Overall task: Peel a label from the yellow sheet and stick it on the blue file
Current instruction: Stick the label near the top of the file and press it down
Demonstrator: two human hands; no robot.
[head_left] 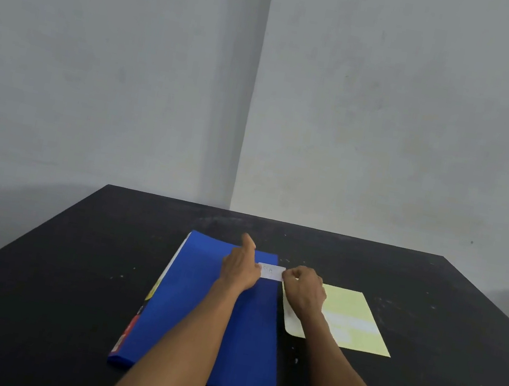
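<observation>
A blue file (pixel 189 310) lies flat on the black table (pixel 47 276), long side running away from me. A small white label (pixel 272 271) stretches over the file's far right corner. My left hand (pixel 241 266) holds the label's left end, index finger pointing away. My right hand (pixel 303 287) pinches the label's right end. The yellow sheet (pixel 356 321) rests to the right of the file, partly under my right wrist. Whether the label touches the file surface is unclear.
Coloured papers stick out along the file's left edge (pixel 139 311). Grey walls meet in a corner behind the table. The table's far edge (pixel 275 220) runs just beyond the file.
</observation>
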